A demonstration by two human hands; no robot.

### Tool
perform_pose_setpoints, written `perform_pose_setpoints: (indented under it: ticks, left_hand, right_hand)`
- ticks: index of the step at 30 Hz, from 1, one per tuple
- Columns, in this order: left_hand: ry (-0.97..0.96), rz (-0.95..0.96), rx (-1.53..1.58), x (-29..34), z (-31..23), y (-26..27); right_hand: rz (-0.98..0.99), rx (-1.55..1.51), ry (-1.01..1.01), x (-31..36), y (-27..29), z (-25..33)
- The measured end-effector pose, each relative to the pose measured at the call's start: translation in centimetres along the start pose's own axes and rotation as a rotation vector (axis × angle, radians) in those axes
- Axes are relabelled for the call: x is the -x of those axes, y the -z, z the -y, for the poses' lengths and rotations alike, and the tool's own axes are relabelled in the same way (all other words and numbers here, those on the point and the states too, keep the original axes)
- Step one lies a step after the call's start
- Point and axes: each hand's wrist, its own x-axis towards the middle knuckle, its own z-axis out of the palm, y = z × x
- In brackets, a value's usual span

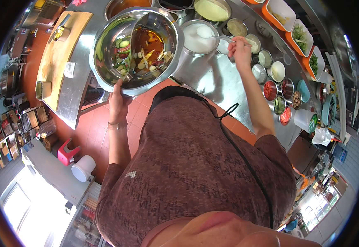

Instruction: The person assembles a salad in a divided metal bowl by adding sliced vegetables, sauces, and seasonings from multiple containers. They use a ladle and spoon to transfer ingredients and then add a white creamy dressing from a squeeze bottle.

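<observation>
Right arm point(254, 99) stretched far right — right hand point(240, 51) pinching a spoon point(222, 38), tip at the white powder bowl point(196, 54). Left hand point(118, 103) sits at the near rim of the big steel bowl point(146, 87) — can't tell its grip. Pale lettering point(130, 174) on the shirt point(204, 164).

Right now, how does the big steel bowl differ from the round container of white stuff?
The big steel bowl is clearly wider than the round container. The bowl holds brown liquid and mixed pieces of food; the container's contents look plain white. The left hand is at the bowl's rim, while the right hand holds a spoon over the container. Both are round and open-topped.
</observation>
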Motion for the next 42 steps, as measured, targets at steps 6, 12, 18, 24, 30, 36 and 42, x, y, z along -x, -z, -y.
perform_pose_setpoints:
  ticks: [6,12,18,24,30,36,42]
  left_hand:
    - [0.059,0.037,-0.035,-2.2,0.6,2.6]
    - [0.066,0.078,-0.023,-1.2,-0.3,0.3]
    - [0.129,0.223,-0.029,-1.1,0.0,-0.1]
    - [0.099,0.147,-0.023,-0.3,0.2,-0.9]
    - [0.075,0.045,-0.039,0.4,0.4,0.4]
    - [0.007,-0.064,0.070,0.5,2.7,2.6]
    - [0.031,-0.097,0.085,2.6,2.6,2.0]
  right_hand:
    - [-0.016,0.068,0.095,-0.4,-2.0,10.4]
    - [0.092,0.053,0.165,1.1,-9.4,18.5]
    - [0.480,0.253,0.413,4.0,-16.5,12.9]
    - [0.630,0.816,1.211,6.4,-16.8,11.3]
    - [0.241,0.758,1.092,3.0,-10.0,10.3]
    - [0.268,1.146,0.690,0.2,-2.6,-5.0]
    - [0.309,0.590,0.148,2.9,-3.4,-7.3]
